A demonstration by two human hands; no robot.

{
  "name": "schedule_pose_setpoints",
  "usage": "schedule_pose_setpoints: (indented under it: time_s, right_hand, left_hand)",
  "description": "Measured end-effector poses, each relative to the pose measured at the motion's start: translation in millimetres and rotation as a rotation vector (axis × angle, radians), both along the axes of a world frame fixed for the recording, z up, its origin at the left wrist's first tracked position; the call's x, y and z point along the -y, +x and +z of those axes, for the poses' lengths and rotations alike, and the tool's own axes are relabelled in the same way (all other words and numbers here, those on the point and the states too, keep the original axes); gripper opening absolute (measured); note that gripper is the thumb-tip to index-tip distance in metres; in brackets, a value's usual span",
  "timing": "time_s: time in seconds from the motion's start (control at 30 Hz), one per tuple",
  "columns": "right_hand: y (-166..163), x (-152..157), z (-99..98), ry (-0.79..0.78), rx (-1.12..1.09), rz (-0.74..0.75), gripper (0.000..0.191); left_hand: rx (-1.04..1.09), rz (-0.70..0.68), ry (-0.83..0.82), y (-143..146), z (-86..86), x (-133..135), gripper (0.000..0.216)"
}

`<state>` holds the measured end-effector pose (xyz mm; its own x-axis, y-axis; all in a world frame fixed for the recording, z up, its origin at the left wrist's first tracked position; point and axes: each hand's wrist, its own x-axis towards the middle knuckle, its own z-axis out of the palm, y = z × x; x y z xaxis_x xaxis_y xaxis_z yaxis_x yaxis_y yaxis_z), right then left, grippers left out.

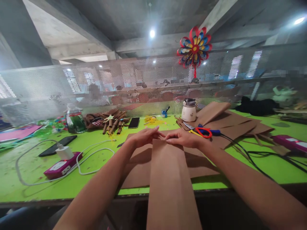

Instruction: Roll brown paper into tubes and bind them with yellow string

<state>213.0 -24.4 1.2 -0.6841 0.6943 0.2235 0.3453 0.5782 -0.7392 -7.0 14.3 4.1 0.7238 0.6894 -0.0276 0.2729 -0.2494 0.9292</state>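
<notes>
Two bare hands are meeting at the far end of a long folded brown paper strip (169, 179) on the lime-green worktop (35, 179).

The strip is lying lengthwise in front of the person, its near end hanging over the worktop's front edge, and it is resting on a wider flat brown paper sheet (135, 174). The left hand (144, 137) is lying on the strip's far end with its fingers stretched out and close together. The right hand (183, 139) is touching the same end with its fingers bent; whether they are pinching the paper cannot be told. Red-handled scissors (203, 132) are lying just beyond the right hand, with a white lidded jar (189, 111) farther back. A magenta power bank carrying a white charger (62, 163) is sitting well to the left.
</notes>
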Motion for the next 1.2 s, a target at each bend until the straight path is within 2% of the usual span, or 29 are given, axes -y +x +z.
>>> schedule_pose_setpoints:
  time_s: [0.1, 0.2, 0.37, 0.47, 0.57, 0.7, 0.83, 1.0, 1.2]
  right_hand:
    - [-1.9, -3.1, -2.4, 0.154, 0.124, -0.037, 0.023]
    - [-3.1, -10.1, -9.7, 0.183, 0.111, -0.071, 0.022]
    - [4.2, -25.6, -22.0, -0.006, -0.067, -0.155, 0.026]
    - [9.7, -30.7, -24.0, -0.134, -0.131, -0.153, 0.023]
    - [11.0, -30.8, -23.2, -0.184, -0.192, -0.167, 0.022]
    - [8.4, -27.6, -21.5, -0.096, -0.147, -0.189, 0.020]
    - [6.5, -26.4, -21.9, 0.032, -0.027, -0.186, 0.020]
    - [6.6, -28.4, -25.1, 0.050, -0.001, -0.128, 0.025]
    - [7.4, -28.9, -27.1, 0.075, 0.056, -0.148, 0.030]
  left_hand:
    - [-0.084, -0.012, 0.061, 4.7, -0.7, 4.3, 0.048]
    - [-0.141, -0.028, 0.172, 10.0, -2.1, 6.4, 0.036]
    - [-0.129, 0.101, 0.186, 9.1, -5.3, 0.9, 0.033]
    - [-0.105, 0.108, 0.178, 5.4, -7.6, -3.6, 0.029]
    - [-0.111, 0.114, 0.199, 3.8, -8.2, -4.7, 0.025]
    - [-0.199, 0.098, 0.226, 6.5, -6.6, -1.8, 0.016]
    - [-0.328, 0.058, 0.386, 9.8, -6.1, 0.0, 0.015]
    - [-0.377, -0.013, 0.531, 9.1, -9.2, -2.9, 0.020]
    - [-0.384, -0.029, 0.532, 7.0, -10.9, -4.4, 0.022]
